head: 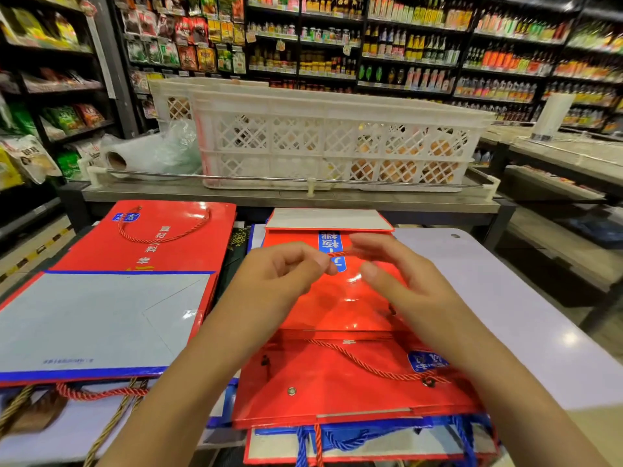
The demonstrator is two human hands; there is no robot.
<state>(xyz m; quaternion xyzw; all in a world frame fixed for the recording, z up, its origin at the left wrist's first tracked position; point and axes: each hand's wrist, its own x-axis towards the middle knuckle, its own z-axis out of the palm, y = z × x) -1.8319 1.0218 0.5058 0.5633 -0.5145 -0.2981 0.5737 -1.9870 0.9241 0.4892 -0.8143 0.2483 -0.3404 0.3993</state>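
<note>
Spanning the steel counter (pixel 236 193) beyond the flat red bag (pixel 354 298), a white lattice crate (pixel 337 136) looms largest. The red bag lies on a pale table (pixel 505 298). Over the bag's far half, the left hand (pixel 279 274) and right hand (pixel 397 274) each pinch a short red cord (pixel 340 253) stretched between their fingertips.

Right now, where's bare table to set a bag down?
Free: the white tabletop right of the middle red bag, out to its right edge. Crowded: left hand and right hand work a red cord over that bag; the left bag stack lies close beside it; the white crate takes most of the counter behind.
</note>
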